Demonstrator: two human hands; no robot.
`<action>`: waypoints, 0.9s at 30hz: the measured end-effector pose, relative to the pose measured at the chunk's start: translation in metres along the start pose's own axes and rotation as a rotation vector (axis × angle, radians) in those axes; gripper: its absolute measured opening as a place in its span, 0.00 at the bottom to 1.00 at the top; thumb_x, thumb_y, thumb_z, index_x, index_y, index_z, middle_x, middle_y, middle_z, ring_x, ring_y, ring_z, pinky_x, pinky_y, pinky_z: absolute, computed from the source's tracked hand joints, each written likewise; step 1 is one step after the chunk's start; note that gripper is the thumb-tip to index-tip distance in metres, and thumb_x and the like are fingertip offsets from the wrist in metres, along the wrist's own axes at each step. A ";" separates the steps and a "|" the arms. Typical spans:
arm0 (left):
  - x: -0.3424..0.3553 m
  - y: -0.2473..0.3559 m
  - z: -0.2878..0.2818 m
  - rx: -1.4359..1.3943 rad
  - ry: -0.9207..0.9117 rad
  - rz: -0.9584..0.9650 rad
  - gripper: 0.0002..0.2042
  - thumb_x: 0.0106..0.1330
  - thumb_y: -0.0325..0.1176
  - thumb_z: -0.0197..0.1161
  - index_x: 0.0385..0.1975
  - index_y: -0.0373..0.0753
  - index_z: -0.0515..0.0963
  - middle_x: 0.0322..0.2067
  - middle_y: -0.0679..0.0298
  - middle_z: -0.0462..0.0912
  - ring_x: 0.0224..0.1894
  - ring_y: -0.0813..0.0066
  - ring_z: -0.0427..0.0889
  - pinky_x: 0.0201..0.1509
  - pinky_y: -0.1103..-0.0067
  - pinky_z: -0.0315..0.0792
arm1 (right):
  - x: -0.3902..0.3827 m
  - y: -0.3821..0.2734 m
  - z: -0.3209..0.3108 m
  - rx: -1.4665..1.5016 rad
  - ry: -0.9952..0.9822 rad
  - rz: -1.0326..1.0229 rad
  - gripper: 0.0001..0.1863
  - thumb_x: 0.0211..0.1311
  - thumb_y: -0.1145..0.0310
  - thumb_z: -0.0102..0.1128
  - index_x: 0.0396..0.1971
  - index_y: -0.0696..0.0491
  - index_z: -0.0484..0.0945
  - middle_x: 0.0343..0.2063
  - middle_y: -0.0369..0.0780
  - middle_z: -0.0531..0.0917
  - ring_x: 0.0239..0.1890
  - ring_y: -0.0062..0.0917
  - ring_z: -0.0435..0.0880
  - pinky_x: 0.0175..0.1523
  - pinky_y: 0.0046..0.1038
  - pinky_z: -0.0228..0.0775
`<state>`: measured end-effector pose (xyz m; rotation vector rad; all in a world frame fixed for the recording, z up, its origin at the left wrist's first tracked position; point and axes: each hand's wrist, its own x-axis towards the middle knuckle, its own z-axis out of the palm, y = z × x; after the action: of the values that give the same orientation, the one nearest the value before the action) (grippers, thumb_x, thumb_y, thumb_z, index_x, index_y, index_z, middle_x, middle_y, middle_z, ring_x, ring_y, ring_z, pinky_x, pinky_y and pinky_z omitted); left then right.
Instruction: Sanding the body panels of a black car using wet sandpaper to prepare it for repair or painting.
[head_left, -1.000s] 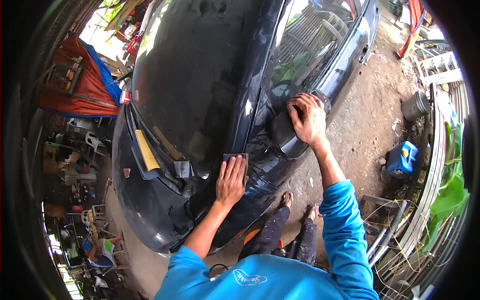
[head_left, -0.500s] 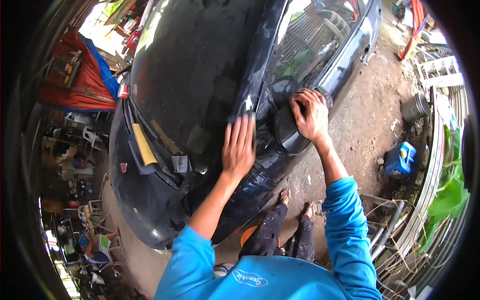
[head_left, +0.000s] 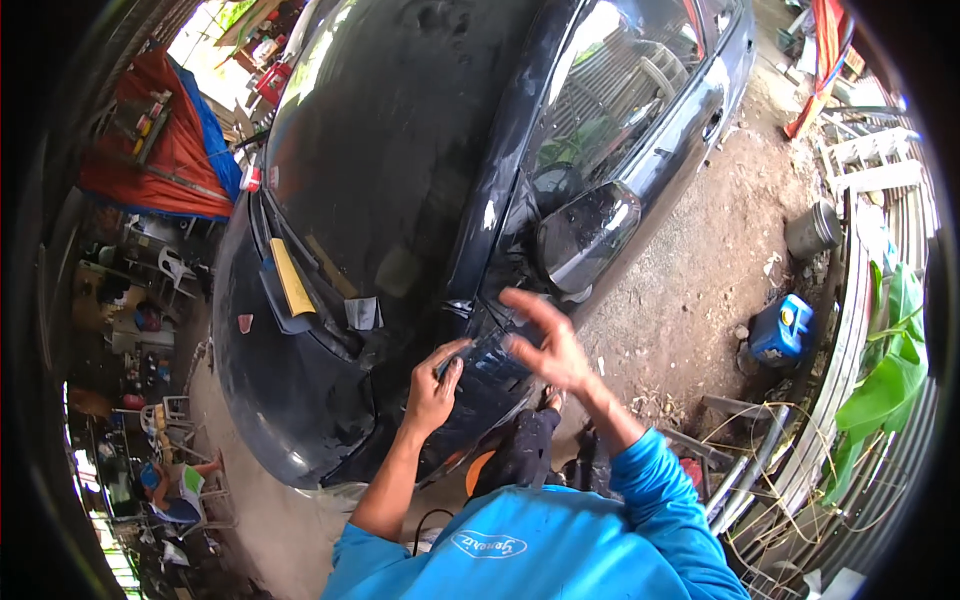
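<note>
Over the front corner of the dark car [head_left: 280, 410], my left hand [head_left: 432, 388] has its fingers curled around a small dark sheet, partly hidden. My right hand [head_left: 548, 345], blurred by motion, is just below the side mirror [head_left: 590, 235], its fingers apart and apparently holding nothing. A yellow sheet [head_left: 293, 275] and a grey folded sheet [head_left: 362, 312] lie along the base of the windshield [head_left: 400, 130].
At lower left a person [head_left: 180, 490] is among chairs and clutter. An orange tarp [head_left: 150, 140] hangs at upper left. On the dirt ground to the right are a metal bucket [head_left: 810, 230] and blue jug [head_left: 780, 330], beside railings and a plant [head_left: 880, 400].
My right hand has left the mirror and moved down and left toward my left hand. My left hand, earlier flat on the pillar with a sheet under it, has moved down and curled its fingers.
</note>
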<state>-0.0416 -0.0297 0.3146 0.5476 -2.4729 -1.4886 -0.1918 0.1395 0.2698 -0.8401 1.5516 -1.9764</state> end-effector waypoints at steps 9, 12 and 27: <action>0.000 -0.038 0.000 -0.304 0.175 -0.040 0.11 0.74 0.32 0.60 0.52 0.34 0.77 0.39 0.65 0.84 0.39 0.83 0.81 0.42 0.84 0.75 | -0.015 0.015 0.035 0.590 -0.218 0.575 0.29 0.70 0.64 0.60 0.68 0.55 0.67 0.64 0.48 0.73 0.67 0.33 0.72 0.71 0.34 0.61; 0.024 -0.052 -0.011 -0.224 0.370 -0.015 0.11 0.76 0.31 0.57 0.52 0.33 0.76 0.41 0.62 0.84 0.39 0.78 0.83 0.43 0.81 0.78 | 0.026 0.009 0.045 -0.502 0.090 -0.229 0.35 0.57 0.81 0.57 0.68 0.61 0.64 0.66 0.57 0.68 0.71 0.47 0.65 0.75 0.39 0.56; 0.111 -0.094 -0.030 0.162 0.297 0.243 0.12 0.77 0.29 0.50 0.51 0.30 0.77 0.47 0.55 0.82 0.40 0.69 0.82 0.46 0.76 0.77 | 0.173 0.021 0.070 -1.127 0.466 -0.186 0.40 0.64 0.62 0.57 0.69 0.70 0.54 0.71 0.63 0.54 0.76 0.54 0.49 0.77 0.51 0.41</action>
<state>-0.1121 -0.1399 0.2438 0.4394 -2.3383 -1.0422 -0.2603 -0.0340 0.2898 -0.9442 3.0391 -1.3184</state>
